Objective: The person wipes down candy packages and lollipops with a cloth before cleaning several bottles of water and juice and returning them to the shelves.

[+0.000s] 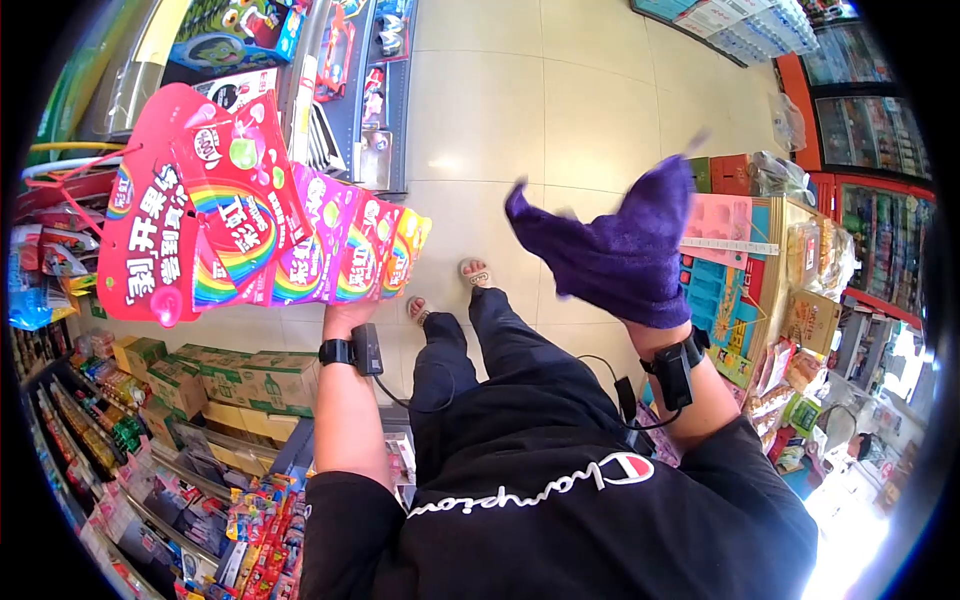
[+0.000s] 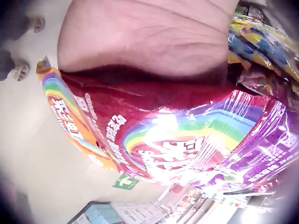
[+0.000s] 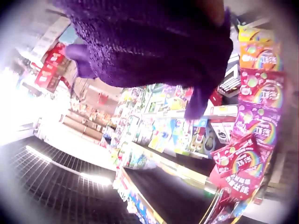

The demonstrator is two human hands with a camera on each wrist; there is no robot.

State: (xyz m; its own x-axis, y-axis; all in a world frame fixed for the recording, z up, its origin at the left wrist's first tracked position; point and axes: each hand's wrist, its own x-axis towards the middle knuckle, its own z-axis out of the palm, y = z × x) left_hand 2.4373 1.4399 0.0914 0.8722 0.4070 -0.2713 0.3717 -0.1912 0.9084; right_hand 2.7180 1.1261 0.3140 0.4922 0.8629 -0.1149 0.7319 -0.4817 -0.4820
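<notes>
A hanging strip of rainbow-printed candy packets (image 1: 365,245), in red, purple, orange and yellow, spreads out under a red display card (image 1: 150,215) in the head view. My left hand (image 2: 145,37) is behind the strip, its heel against a dark red packet in the left wrist view; the packets hide its fingers. A purple cloth (image 1: 630,245) covers my right hand out to the wrist, with two corners sticking out and one blurred. In the right wrist view, only a patch of skin on my right hand (image 3: 212,10) shows beside the cloth.
Store shelves with toys (image 1: 375,100) stand at the upper left. Green cartons (image 1: 250,380) are stacked at the lower left, near racks of small packaged goods. To the right are a display of boxed goods (image 1: 715,290) and red-framed drink coolers (image 1: 880,230). Tiled floor (image 1: 480,110) runs between.
</notes>
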